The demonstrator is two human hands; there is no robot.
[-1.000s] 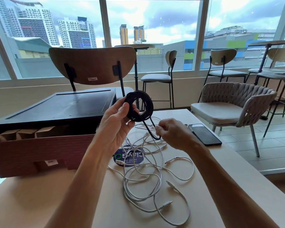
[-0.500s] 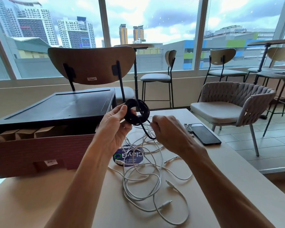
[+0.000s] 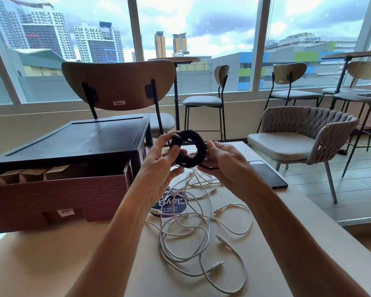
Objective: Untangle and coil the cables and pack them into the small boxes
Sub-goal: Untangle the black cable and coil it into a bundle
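Head view. A person's two bare forearms reach forward over a pale table (image 3: pixel 51 266). Both hands hold a coiled black cable (image 3: pixel 191 133) in the air above the far half of the table, in front of the corner of a large box. The coil forms a flat ring standing roughly upright, with its opening towards the camera.

The left hand (image 3: pixel 159 166) grips the ring's left side: the thumb lies across the near face and the curled fingers (image 3: pixel 166 137) close over the top edge, pinching the turns together. The right hand (image 3: pixel 225 163) holds the ring's right and lower side, its fingers curled round behind the coil. A short loose length of black cable shows just under this hand.

Below the hands a tangle of white cables (image 3: pixel 163 247) lies loose on the table, with several plug ends visible. It partly covers a round blue printed sticker (image 3: pixel 176 207).

At left stands a reddish-brown cardboard box (image 3: pixel 51 196), with a black lid (image 3: pixel 73 142) resting on top and set back from its near edge. In the gap, the open flaps of small brown boxes (image 3: pixel 30 174) show in a row inside.

A dark smartphone (image 3: pixel 268 174) lies flat near the table's right edge, apart from the cables. Beyond the table are a wooden-backed chair (image 3: pixel 118 84), a woven armchair (image 3: pixel 304 133) and large windows
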